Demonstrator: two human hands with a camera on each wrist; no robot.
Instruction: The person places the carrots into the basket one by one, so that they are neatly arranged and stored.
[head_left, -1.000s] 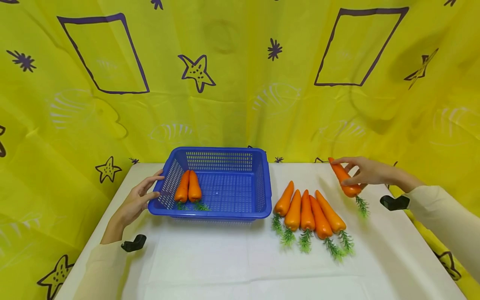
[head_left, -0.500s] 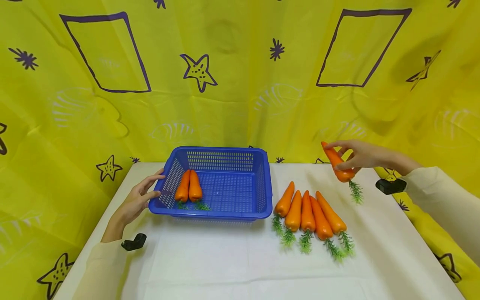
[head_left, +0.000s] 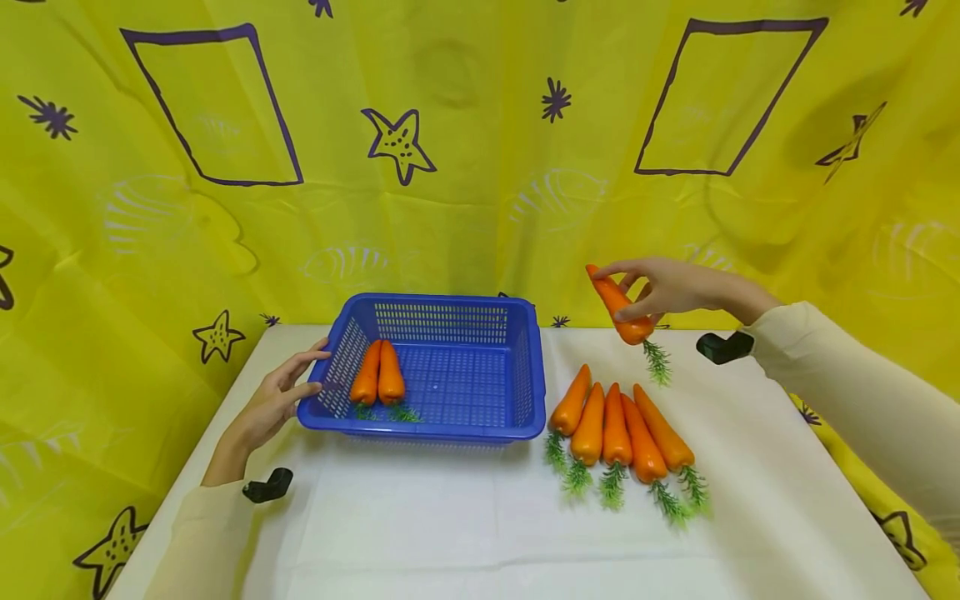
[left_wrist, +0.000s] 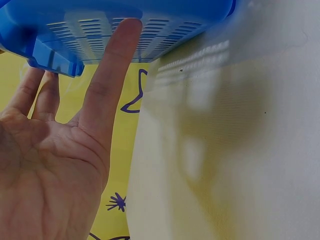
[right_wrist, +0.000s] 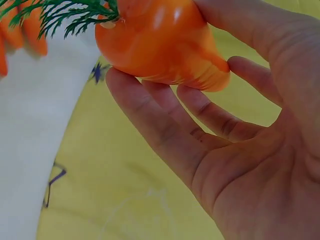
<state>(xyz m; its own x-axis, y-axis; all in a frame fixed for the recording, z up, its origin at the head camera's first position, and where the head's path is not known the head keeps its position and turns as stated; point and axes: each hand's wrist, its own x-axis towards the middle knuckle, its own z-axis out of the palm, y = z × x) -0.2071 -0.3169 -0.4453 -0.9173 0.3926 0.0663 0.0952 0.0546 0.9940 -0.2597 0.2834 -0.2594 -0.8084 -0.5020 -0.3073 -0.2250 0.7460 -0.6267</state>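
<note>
My right hand [head_left: 678,285] holds an orange carrot [head_left: 609,292] with green leaves, raised above the back of the table. In the right wrist view the thumb and fingertips grip the carrot [right_wrist: 155,42] around its thick body. At the left, my left hand [head_left: 268,407] touches the left side of the blue plastic basket [head_left: 450,430]. Its thumb and fingers rest straight against the basket wall [left_wrist: 90,32] in the left wrist view. Two carrots [head_left: 391,377] lie side by side inside the basket, at its left. Right of the basket, several carrots [head_left: 617,433] lie in a fanned row, leaves toward me.
A white cloth [head_left: 420,517] covers the table. Behind and beside it hangs a yellow curtain [head_left: 480,208] printed with dark stars and frames. The basket's raised rim [head_left: 538,367] faces the row of carrots.
My right hand has lifted the carrot and carried it leftward, from the table's right side to above the carrot row. The left hand, basket and lying carrots stay in place.
</note>
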